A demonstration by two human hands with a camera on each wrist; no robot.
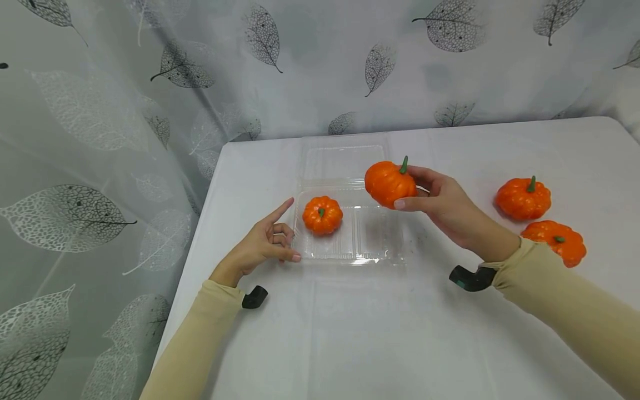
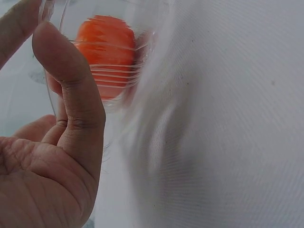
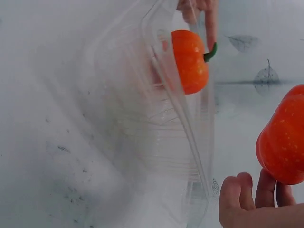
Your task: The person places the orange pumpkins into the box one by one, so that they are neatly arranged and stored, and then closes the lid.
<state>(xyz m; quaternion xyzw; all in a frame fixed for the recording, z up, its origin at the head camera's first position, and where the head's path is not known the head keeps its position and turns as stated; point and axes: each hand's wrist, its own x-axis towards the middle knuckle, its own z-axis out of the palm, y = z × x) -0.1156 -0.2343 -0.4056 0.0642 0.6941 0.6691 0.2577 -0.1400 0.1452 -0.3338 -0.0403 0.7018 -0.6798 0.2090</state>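
My right hand (image 1: 445, 208) holds an orange toy pumpkin (image 1: 389, 183) with a green stem, raised over the right part of a clear plastic container (image 1: 356, 233). In the right wrist view, fingertips (image 3: 264, 187) touch the pumpkin's underside. Another small pumpkin (image 1: 322, 215) sits inside the container on the left. By the container's left edge is my left hand (image 1: 262, 241), its index finger and thumb extended and the other fingers loosely bent. From the left wrist view, the thumb (image 2: 71, 80) is close against the clear wall; exact contact is hard to tell.
Two more orange pumpkins lie on the right of the white table (image 1: 400, 344): one pumpkin (image 1: 523, 198) farther back, one flatter pumpkin (image 1: 556, 240) nearer. The container's clear lid (image 1: 345, 155) lies unfolded behind it. A leaf-patterned curtain (image 1: 310, 72) hangs along the back and left.
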